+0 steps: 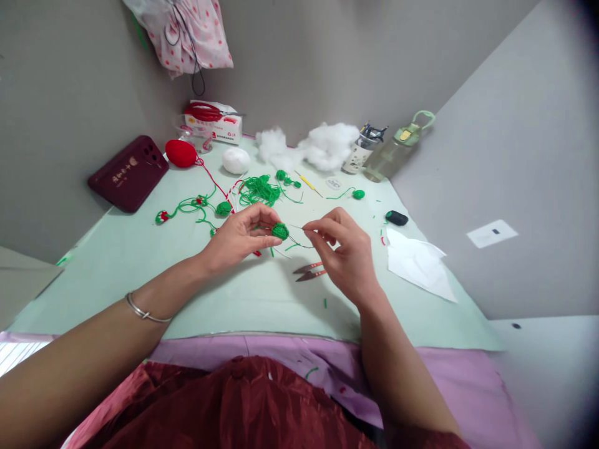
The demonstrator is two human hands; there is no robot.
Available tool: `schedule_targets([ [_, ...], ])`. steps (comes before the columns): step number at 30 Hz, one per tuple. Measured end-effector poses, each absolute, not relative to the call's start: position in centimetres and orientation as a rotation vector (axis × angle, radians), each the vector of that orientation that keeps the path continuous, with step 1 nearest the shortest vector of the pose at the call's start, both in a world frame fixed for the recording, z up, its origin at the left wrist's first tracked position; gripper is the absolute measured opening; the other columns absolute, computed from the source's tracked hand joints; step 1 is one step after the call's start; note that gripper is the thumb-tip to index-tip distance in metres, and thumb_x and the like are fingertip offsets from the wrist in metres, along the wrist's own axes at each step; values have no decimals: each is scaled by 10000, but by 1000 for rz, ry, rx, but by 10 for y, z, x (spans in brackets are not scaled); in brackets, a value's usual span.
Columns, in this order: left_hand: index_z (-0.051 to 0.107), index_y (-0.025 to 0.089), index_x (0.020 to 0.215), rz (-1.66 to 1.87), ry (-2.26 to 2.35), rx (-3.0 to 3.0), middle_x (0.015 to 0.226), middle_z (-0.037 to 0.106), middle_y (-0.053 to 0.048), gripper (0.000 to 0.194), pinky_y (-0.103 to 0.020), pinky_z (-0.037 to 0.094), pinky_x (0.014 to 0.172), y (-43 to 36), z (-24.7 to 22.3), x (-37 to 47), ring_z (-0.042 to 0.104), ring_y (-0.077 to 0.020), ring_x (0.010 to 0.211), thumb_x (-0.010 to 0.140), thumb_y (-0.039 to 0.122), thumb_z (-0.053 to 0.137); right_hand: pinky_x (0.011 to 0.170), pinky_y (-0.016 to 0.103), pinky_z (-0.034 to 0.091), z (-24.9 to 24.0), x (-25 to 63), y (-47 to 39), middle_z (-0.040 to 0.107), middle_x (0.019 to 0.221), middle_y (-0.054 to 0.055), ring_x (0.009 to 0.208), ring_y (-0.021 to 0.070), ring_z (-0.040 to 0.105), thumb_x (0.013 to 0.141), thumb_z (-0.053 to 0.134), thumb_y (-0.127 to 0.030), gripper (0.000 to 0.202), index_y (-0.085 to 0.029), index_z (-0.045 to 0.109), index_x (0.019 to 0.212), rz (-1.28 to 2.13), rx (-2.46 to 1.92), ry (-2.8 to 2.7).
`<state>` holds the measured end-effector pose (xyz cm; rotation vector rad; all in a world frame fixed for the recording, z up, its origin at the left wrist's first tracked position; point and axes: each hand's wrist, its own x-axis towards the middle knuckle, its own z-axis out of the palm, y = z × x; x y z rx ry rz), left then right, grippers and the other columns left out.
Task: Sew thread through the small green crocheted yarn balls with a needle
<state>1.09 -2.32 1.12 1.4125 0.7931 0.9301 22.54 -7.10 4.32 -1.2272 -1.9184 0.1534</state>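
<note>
Between the fingertips and thumb of my left hand is a small round green crocheted piece. My right hand, to its right, pinches a thin needle whose tip points toward the green piece. A dark thread runs from the piece toward my right fingers. Small scissors lie on the table, their handles partly hidden under my right hand. A heap of green yarn lies just beyond my left hand.
On the table are a red yarn ball, a white ball, white stuffing, a yellow crochet hook and white paper. A phone leans at the left; a bottle stands at the back right.
</note>
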Motion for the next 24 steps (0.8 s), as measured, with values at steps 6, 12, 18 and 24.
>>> schedule_targets([
  [6, 590, 203, 949, 943, 768, 1398, 958, 607, -16, 365, -235, 499, 608, -25, 12, 13, 595, -145, 820, 711, 309, 845, 808, 330, 544, 46, 229, -63, 604, 788, -8, 760, 130, 570, 795, 803, -349, 148, -232, 714, 795, 1065, -943, -1360],
  [12, 643, 190, 942, 923, 745, 1503, 917, 581, -10, 373, -255, 502, 658, -22, 9, 13, 580, -149, 828, 683, 328, 874, 402, 154, 318, 59, 232, -65, 446, 681, -36, 563, 71, 298, 667, 897, -334, 229, -226, 697, 701, 1315, -749, -1060],
  [18, 700, 179, 823, 908, 784, 1629, 882, 591, -27, 210, -268, 451, 660, -23, 9, 10, 535, -140, 767, 850, 386, 724, 392, 166, 221, 58, 236, -65, 461, 711, -21, 569, 69, 281, 717, 863, -296, 153, -220, 732, 734, 1268, -740, -1138],
  [24, 691, 190, 765, 972, 810, 1688, 827, 580, -21, 179, -308, 432, 735, -20, 12, 8, 524, -156, 773, 852, 345, 710, 416, 193, 270, 59, 236, -69, 562, 725, -4, 552, 65, 352, 737, 840, -252, 87, -225, 761, 762, 1262, -769, -1246],
])
